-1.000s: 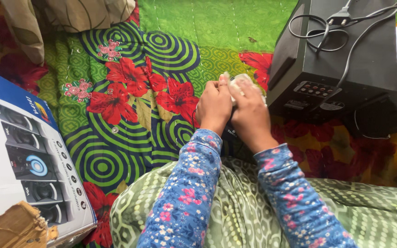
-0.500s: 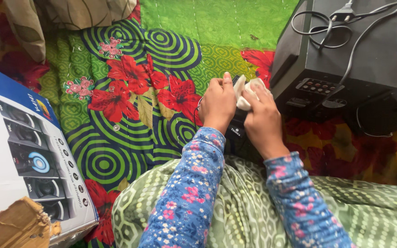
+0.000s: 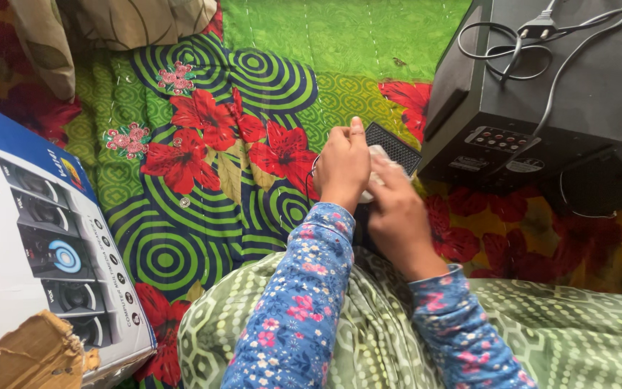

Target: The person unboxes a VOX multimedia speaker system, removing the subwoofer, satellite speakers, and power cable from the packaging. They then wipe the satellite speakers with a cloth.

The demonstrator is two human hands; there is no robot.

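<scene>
My left hand (image 3: 342, 166) grips the left side of a small black speaker (image 3: 394, 146) that rests against my lap, its mesh front showing at the top. My right hand (image 3: 395, 214) presses a white cloth (image 3: 376, 156) against the speaker's face; only a bit of the cloth shows between my hands. Most of the speaker is hidden under my hands. Both arms wear blue floral sleeves.
A large black subwoofer box (image 3: 534, 94) with a coiled cable and plug (image 3: 534, 30) on top stands at the right. A printed speaker carton (image 3: 34, 245) lies at the left. A green floral bedspread (image 3: 203, 144) covers the surface; a pillow (image 3: 109, 25) lies at the top left.
My right hand slid the white cloth down toward me over the speaker, uncovering the mesh top. The left hand kept its grip.
</scene>
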